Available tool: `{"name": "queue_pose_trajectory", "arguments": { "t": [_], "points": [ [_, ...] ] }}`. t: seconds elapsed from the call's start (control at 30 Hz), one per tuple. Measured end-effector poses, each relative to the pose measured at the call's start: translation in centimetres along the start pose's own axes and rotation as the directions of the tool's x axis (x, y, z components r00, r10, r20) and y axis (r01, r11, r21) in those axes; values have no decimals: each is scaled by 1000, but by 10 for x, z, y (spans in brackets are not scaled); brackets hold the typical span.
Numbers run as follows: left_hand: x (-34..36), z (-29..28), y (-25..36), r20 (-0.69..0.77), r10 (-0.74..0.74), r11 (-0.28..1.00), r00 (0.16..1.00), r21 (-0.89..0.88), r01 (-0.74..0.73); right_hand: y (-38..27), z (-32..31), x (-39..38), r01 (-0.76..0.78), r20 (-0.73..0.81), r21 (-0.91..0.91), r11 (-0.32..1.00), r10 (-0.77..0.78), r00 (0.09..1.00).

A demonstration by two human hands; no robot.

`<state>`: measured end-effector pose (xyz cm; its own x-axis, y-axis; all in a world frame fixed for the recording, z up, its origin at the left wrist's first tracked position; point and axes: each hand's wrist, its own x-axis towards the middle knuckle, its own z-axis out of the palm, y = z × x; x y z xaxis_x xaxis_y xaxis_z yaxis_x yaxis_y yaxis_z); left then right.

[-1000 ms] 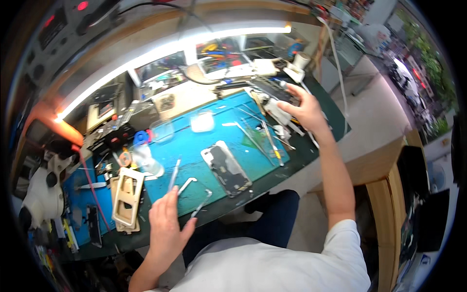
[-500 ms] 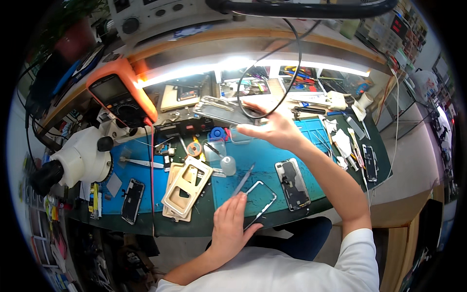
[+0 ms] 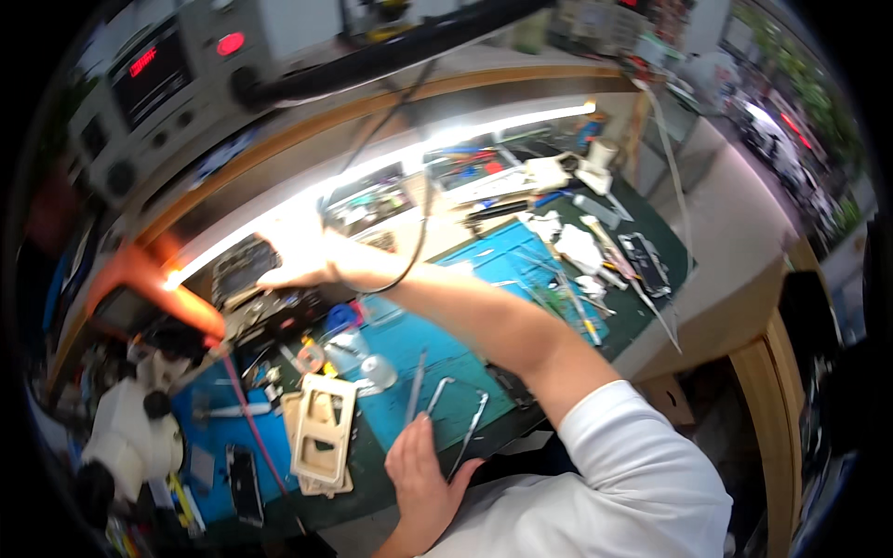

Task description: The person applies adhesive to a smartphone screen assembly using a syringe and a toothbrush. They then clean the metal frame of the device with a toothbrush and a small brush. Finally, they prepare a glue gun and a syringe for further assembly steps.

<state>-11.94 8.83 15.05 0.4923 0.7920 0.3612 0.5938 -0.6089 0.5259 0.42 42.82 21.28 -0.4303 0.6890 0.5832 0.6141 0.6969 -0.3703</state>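
My left hand [image 3: 420, 474] is at the near edge of the bench, its fingers and thumb closed round the near end of a thin phone frame [image 3: 473, 428]. A pointed metal tool [image 3: 416, 386] lies on the blue mat just beyond it. My right arm stretches across the bench to the far left. There my right hand [image 3: 302, 259] is beside a dark rectangular device [image 3: 246, 264], its thumb near the device's edge. Lamp glare and blur wash out the fingers, so I cannot see whether they grip it. A cable loop [image 3: 423, 223] hangs in front of the arm.
An orange multimeter [image 3: 153, 288] and a white microscope [image 3: 135, 432] stand at the left. Nearby are cream moulds [image 3: 323, 437], a phone [image 3: 244, 484] and a clear bottle [image 3: 377, 372]. Tools and crumpled tissue [image 3: 579, 249] lie to the right; trays [image 3: 474, 172] line the back.
My right hand has gone from the middle back of the bench to the far left. The view has turned and shifted. My left hand stays on the phone frame.
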Motion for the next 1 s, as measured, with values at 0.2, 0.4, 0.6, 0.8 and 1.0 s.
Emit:
{"name": "queue_pose_trajectory", "arguments": {
  "t": [0.2, 0.4, 0.6, 0.8, 1.0],
  "points": [
    [0, 2, -2, 74, 11, 1000, 997, 18, -12, 1, 13, -24, -15, -274, 39, 999, 25, 961],
    [7, -3, 7, 95, 25, 999, 995, 39, -29, 18, -92, -94, 96, -216, -239, 966, -149, 965],
    [18, -9, 13, 133, -41, 995, 990, 97, 28, 8, -200, -245, -385, -143, -574, 723, 374, 916],
    [21, -3, 22, 98, -57, 992, 993, 115, 46, -171, -166, -331, -527, 7, -546, 652, 632, 775],
    [11, 0, 27, 70, -54, 988, 996, 150, 43, -186, -131, -331, -505, -82, -680, 531, 630, 772]
  ]
}}
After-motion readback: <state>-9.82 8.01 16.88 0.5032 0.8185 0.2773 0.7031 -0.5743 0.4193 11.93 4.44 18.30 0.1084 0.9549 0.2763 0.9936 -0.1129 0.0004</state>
